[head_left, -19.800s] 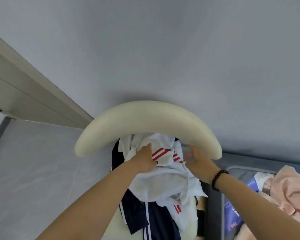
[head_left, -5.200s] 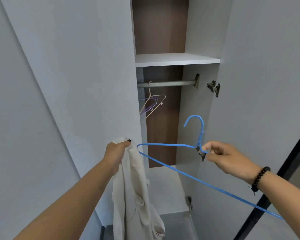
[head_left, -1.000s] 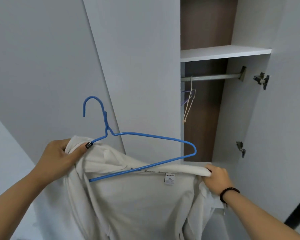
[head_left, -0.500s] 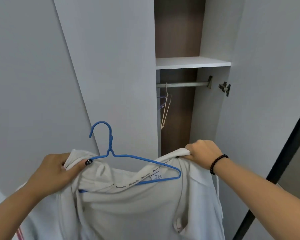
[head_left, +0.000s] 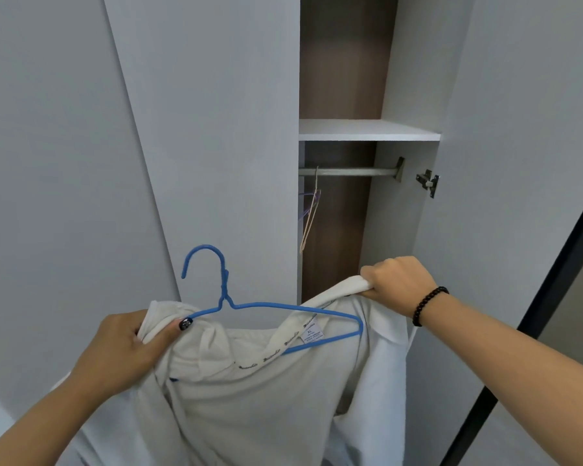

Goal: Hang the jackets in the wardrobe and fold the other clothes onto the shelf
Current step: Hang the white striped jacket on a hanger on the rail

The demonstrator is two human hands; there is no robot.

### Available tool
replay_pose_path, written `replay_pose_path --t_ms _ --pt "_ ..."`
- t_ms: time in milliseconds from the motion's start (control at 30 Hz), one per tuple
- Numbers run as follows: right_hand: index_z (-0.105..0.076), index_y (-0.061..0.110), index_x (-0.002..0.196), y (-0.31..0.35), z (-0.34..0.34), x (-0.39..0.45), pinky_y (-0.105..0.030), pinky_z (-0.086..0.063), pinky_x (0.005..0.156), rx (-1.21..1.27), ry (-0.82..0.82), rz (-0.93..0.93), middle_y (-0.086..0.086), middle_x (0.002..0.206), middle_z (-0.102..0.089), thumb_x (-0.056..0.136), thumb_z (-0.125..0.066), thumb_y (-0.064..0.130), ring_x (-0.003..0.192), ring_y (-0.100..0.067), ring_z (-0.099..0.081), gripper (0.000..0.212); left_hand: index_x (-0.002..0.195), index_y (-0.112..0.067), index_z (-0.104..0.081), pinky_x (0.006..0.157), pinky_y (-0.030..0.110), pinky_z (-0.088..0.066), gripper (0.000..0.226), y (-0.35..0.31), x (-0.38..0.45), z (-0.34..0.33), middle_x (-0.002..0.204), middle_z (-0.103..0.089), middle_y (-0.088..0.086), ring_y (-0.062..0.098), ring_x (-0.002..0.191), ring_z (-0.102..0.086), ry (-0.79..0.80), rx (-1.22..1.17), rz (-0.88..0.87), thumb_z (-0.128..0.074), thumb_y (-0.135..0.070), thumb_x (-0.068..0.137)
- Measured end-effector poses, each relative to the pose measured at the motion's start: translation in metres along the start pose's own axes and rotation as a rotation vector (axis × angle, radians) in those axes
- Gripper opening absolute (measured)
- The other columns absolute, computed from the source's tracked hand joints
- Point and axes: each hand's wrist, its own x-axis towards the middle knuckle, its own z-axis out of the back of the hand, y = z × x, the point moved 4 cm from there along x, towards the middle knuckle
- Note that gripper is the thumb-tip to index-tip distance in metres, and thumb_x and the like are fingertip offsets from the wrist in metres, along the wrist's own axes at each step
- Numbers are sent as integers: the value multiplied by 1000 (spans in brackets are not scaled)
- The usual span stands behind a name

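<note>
Soft, even indoor light with no glare. The wardrobe (head_left: pixel 340 196) interior is dimmer, shaded below its shelf (head_left: pixel 367 130). The picture is sharp near the wardrobe, and straight lines bow outward toward the frame edges.

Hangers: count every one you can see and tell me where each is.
3. The blue hanger is inside the white jacket, which both hands hold. A beige hanger and a purple hanger hang on the wardrobe rail. The door may hide more.
</note>
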Motion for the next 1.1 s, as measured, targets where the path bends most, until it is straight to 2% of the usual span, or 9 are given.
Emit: replay_pose_path --t_ms 133,233,300,467,633,733,900,1000,1100 --pt "-41 23 78 -10 2 -2 -24 -26 51 11 -45 5 7 69 -48 94 -34 60 62 -15 -44 41 52 -14 -59 40 15 -29 42 -4 -2 12 44 -51 -1 3 39 -39 -34 0 -30 -68 -48 74" --pt "-41 24 79 -7 4 2 -25 -30 55 41 -56 29 6 74 -58 94 -35 60 66 -15 -53 40 69 -40 -69 45 18 -39 19 -19 -9 9 50 -62 -8 4 43 -53 13 18 -80 -69 -57 77" --pt "-41 24 79 -4 6 4 -25 -32 56 58 -55 45 5 78 -61 94 -36 60 71 -17 -58 39 71 -47 -67 47 25 -42 15 -25 -14 6 50 -62 -10 6 45 -55 20 46 -77 -64 -60 78" --pt "-42 23 79 -1 15 6 -27 -36 58 92 -82 84 3 79 -63 93 -38 59 73 -19 -60 40 53 -31 -59 43 26 -36 35 -31 -21 6 45 -55 -9 13 41 -49 -47 201 -58 -55 -59 74" --pt "-46 24 82 -12 27 5 -28 -46 65 77 -110 101 4 81 -63 93 -34 61 76 -19 -61 40 60 -38 -58 43 25 -33 32 -35 -28 17 41 -51 -9 11 37 -41 -120 224 -57 -50 -67 72" --pt "-43 24 81 -18 32 2 -27 -45 63 74 -134 112 6 78 -61 93 -33 62 74 -18 -60 41 48 -30 -52 43 25 -33 49 -40 -32 20 41 -50 -11 11 36 -40 -166 209 -67 -44 -73 69" --pt "-44 24 79 -23 38 -2 -27 -44 61 81 -146 119 6 73 -57 91 -33 65 72 -17 -59 43 47 -30 -52 43 26 -34 45 -51 -41 9 43 -52 -11 11 37 -41 -175 234 -62 -50 -67 72" --pt "-46 24 73 -19 43 -1 -28 -45 58 201 -122 82 7 65 -51 85 -40 68 65 -17 -55 46 55 -25 -61 45 29 -37 41 -61 -45 -11 46 -56 -10 11 40 -46 -145 227 -39 -53 -60 74" --pt "-52 22 71 -16 41 3 -26 -40 51 476 40 -83 4 69 -55 76 -61 66 64 -15 -54 46 62 -22 -67 50 33 -44 44 -74 -50 -34 48 -59 -8 13 48 -55 -116 196 -10 -51 -61 75"
